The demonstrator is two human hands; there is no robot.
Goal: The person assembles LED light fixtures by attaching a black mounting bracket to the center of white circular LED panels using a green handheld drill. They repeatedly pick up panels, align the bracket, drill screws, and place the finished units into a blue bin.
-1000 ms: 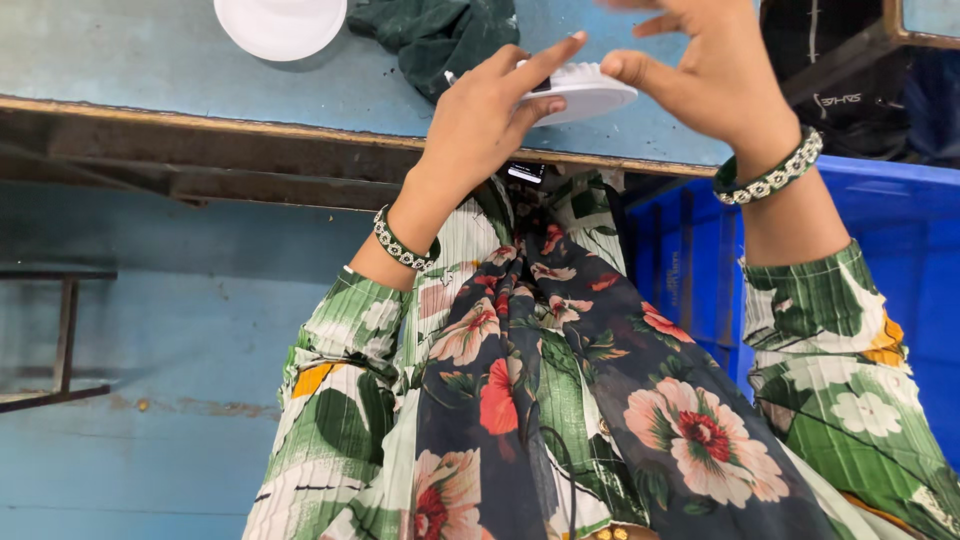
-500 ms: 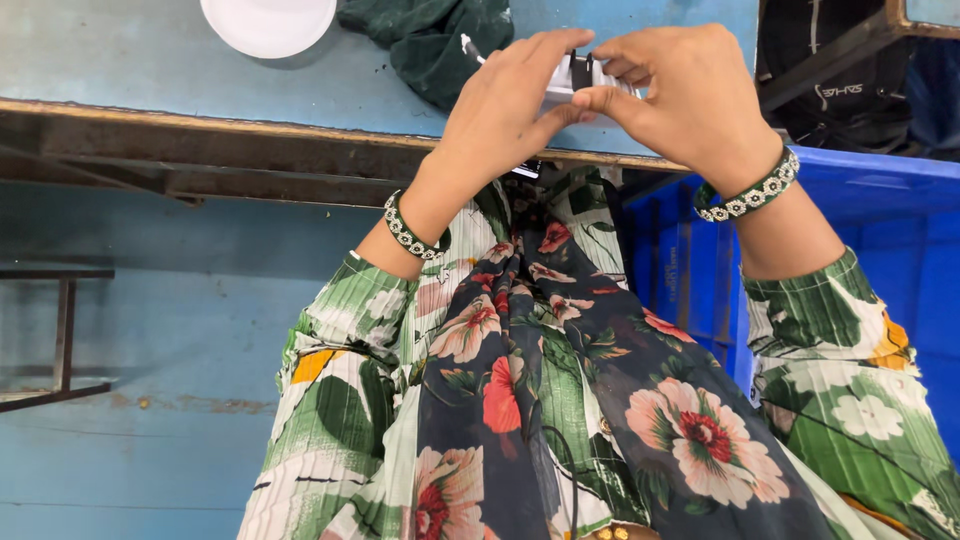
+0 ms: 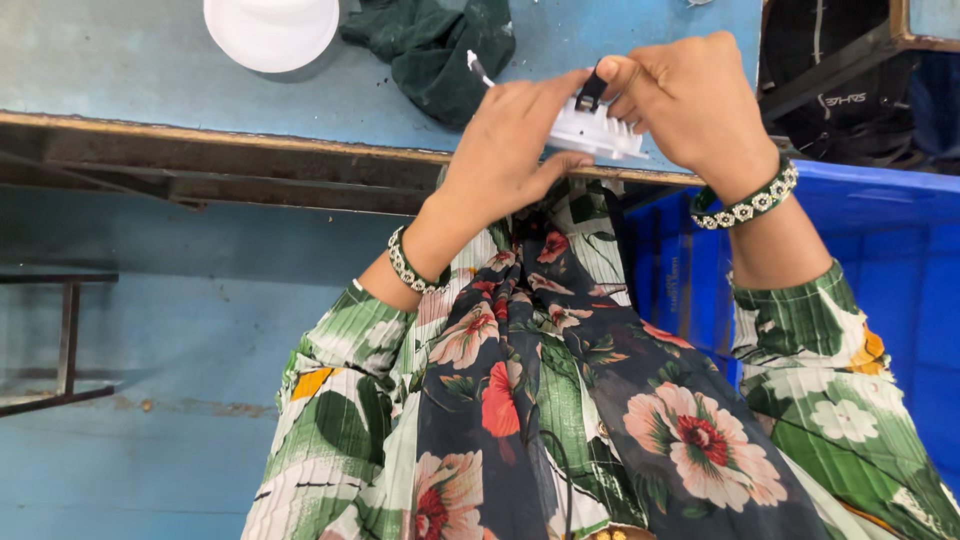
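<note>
Both hands meet over the front edge of a blue worktable. My left hand grips the near side of a small white ribbed plastic part, thumb under it. My right hand holds the same part from the right and pinches a small black piece on its top. A thin white wire end sticks up behind my left fingers. Beaded bracelets ring both wrists, and green floral sleeves cover my arms.
A white round disc lies on the table at the back left, a crumpled dark green cloth beside it. A blue plastic crate stands at my right. A dark metal frame stands on the blue floor at left.
The hands have come together on the white part and lowered toward the table edge. My right fingers, spread a second ago, now pinch the black piece on top.
</note>
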